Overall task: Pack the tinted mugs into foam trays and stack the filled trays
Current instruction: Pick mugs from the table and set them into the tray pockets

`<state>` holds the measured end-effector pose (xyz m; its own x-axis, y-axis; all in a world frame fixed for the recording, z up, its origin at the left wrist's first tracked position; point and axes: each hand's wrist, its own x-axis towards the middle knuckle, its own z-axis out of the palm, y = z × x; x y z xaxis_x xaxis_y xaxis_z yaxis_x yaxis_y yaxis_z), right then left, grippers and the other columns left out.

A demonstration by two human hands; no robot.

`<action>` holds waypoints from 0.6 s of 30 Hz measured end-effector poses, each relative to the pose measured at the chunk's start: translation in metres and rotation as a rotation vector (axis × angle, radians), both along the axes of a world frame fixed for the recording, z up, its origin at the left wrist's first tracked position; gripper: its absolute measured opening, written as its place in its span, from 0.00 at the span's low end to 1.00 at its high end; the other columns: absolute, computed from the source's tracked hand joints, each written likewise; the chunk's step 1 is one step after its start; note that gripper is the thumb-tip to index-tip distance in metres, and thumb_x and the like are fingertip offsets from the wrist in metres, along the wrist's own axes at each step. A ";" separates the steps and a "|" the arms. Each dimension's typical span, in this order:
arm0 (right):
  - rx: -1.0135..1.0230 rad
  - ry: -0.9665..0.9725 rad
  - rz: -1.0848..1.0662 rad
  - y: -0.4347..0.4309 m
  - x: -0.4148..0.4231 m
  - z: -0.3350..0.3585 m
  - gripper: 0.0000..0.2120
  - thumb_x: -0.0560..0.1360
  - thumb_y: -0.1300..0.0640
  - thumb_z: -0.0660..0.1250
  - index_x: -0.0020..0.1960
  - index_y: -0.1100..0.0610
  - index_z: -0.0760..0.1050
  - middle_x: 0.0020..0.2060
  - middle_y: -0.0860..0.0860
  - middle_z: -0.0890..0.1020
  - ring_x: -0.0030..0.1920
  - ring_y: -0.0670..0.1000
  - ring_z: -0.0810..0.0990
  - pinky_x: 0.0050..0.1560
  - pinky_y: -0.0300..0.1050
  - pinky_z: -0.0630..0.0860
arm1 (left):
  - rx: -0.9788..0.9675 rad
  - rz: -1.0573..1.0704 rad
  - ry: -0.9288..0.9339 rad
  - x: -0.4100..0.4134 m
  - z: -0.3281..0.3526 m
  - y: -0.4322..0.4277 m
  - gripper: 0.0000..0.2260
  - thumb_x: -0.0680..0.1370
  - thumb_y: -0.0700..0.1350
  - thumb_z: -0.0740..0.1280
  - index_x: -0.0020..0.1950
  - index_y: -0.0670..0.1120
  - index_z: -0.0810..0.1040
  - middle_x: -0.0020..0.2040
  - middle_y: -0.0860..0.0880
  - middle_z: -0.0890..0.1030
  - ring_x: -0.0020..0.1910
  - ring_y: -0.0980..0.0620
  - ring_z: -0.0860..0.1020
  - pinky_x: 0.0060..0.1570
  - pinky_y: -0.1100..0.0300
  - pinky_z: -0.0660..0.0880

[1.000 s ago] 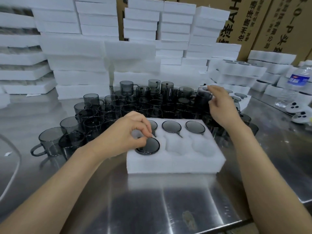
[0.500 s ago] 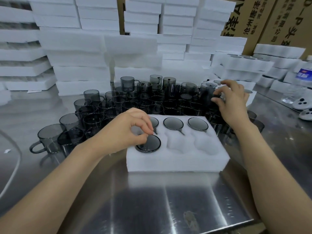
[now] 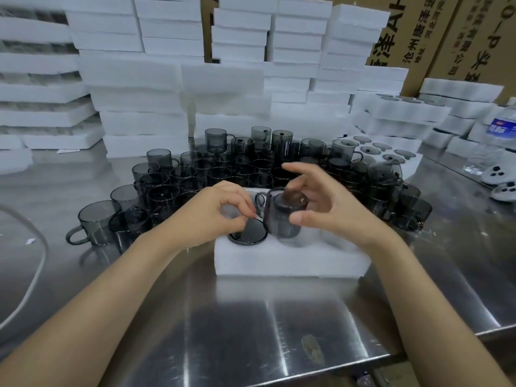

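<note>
A white foam tray (image 3: 290,259) lies on the steel table in front of me. A smoky grey mug (image 3: 247,235) sits upside down in its front-left pocket. My left hand (image 3: 212,216) pinches at that mug's far edge with curled fingers. My right hand (image 3: 321,208) grips another tinted mug (image 3: 282,219) upside down and tilted over the front-middle pocket, handle to the left. Both hands hide the tray's back row. Several loose tinted mugs (image 3: 223,171) crowd the table behind the tray.
Tall stacks of white foam trays (image 3: 156,88) line the back. Filled trays (image 3: 391,152) sit at right, with a water bottle (image 3: 494,141) and white controllers (image 3: 499,174). A white cable (image 3: 33,280) curves at left. Cardboard boxes (image 3: 435,37) stand behind.
My right hand lifted a mug from the pile at the right and carried it left and down over the tray's front-middle pocket. My left hand stayed at the front-left mug.
</note>
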<state>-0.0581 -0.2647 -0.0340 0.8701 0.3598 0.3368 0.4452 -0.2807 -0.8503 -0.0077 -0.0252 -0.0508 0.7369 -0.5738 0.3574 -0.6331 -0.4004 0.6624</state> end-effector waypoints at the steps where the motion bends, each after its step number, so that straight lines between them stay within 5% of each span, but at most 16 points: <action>1: -0.086 -0.023 -0.014 0.002 -0.001 -0.001 0.26 0.68 0.58 0.73 0.64 0.45 0.72 0.52 0.50 0.74 0.54 0.47 0.77 0.56 0.42 0.74 | -0.005 0.000 0.005 0.000 0.000 0.000 0.08 0.72 0.34 0.71 0.42 0.47 0.85 0.47 0.58 0.81 0.57 0.61 0.75 0.59 0.74 0.64; 5: -0.217 -0.106 -0.084 0.003 -0.004 0.000 0.20 0.67 0.53 0.74 0.58 0.48 0.75 0.50 0.49 0.74 0.53 0.51 0.75 0.59 0.52 0.72 | -0.023 0.002 0.027 0.000 -0.002 0.000 0.09 0.73 0.35 0.70 0.42 0.48 0.85 0.48 0.59 0.82 0.57 0.61 0.75 0.57 0.74 0.65; 9: -0.196 -0.064 -0.110 0.002 -0.008 0.000 0.19 0.65 0.54 0.74 0.53 0.49 0.72 0.47 0.47 0.76 0.46 0.51 0.75 0.52 0.51 0.73 | -0.036 0.001 0.026 0.001 -0.003 0.000 0.09 0.72 0.35 0.70 0.41 0.48 0.85 0.48 0.58 0.82 0.56 0.60 0.76 0.58 0.70 0.66; 14: -0.200 -0.015 -0.078 -0.001 -0.010 0.002 0.19 0.63 0.51 0.71 0.52 0.47 0.71 0.46 0.62 0.75 0.42 0.58 0.73 0.47 0.57 0.72 | -0.044 0.000 0.026 0.000 -0.004 0.000 0.09 0.73 0.34 0.70 0.41 0.48 0.84 0.48 0.57 0.82 0.56 0.60 0.76 0.61 0.64 0.68; 18: -0.262 -0.036 -0.046 0.000 -0.008 0.000 0.20 0.62 0.52 0.70 0.54 0.49 0.73 0.50 0.60 0.75 0.48 0.63 0.74 0.52 0.63 0.71 | -0.036 0.011 0.024 0.000 -0.004 -0.001 0.08 0.73 0.34 0.70 0.42 0.47 0.85 0.48 0.56 0.82 0.55 0.60 0.76 0.61 0.68 0.68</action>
